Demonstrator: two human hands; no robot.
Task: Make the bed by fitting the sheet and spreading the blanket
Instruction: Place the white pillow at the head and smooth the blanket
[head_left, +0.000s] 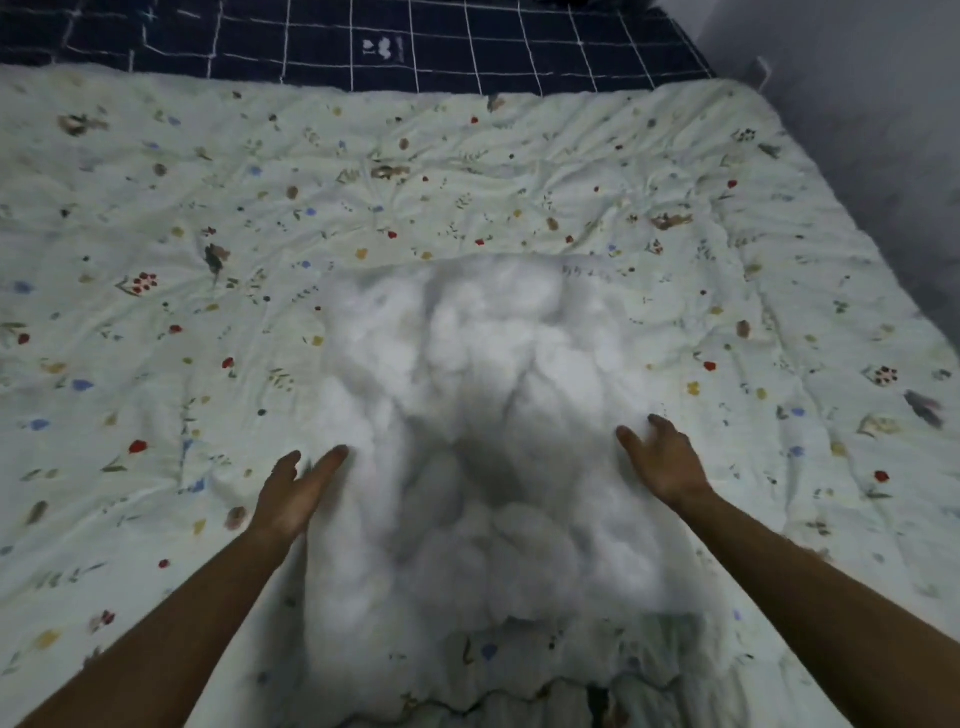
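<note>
Nearest the camera, two bare forearms reach out over the bed. The left hand lies with fingers straight and together against the left edge of a white fluffy blanket, gripping nothing. The right hand is spread at the blanket's right edge, fingers slightly bent and apart, touching or just above the pile; whether it has any fabric pinched I cannot tell.

The white blanket sits in a folded or bunched rectangle in the middle of the bed, its near end hanging over the bed's edge. It looks soft, limp and light, likely to sag and drag rather than slide as one piece, so the side edges or near corners seem the best places to take hold for spreading it outward.

Beneath it a floral quilt, cream with small flowers, covers most of the mattress and is wrinkled. Beyond its far edge, a navy grid-patterned sheet shows at the head end.
</note>
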